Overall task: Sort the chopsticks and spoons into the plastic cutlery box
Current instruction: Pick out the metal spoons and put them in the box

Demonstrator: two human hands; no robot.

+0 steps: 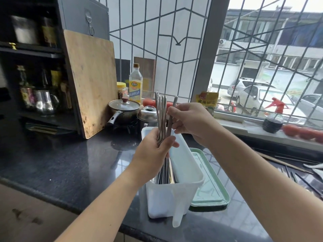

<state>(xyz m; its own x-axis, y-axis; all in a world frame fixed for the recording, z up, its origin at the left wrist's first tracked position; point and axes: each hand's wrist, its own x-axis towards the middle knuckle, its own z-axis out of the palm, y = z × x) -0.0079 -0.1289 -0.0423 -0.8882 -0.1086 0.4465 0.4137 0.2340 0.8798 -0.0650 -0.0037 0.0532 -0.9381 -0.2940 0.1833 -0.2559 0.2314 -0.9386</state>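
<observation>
My left hand (153, 151) has its grip curled round a bundle of metal chopsticks (161, 117), held upright over the white plastic cutlery box (185, 173); I can count about five tips above my fingers, though motion blur keeps the number uncertain. The bundle's lower ends reach down inside the box's left compartment. My right hand (190, 121) pinches one single chopstick (172, 116) between thumb and fingers, its grip clamped on it, just beside the bundle and tilted slightly toward it. The box stands on the dark worktop (70, 165), with one pale green lid (211, 186) lying flat against its right side. At the far right of the worktop lie more loose chopsticks (283, 163), too blurred to count, and one white spoon (314, 166). Behind the box stand two lidded pots (124, 109).
</observation>
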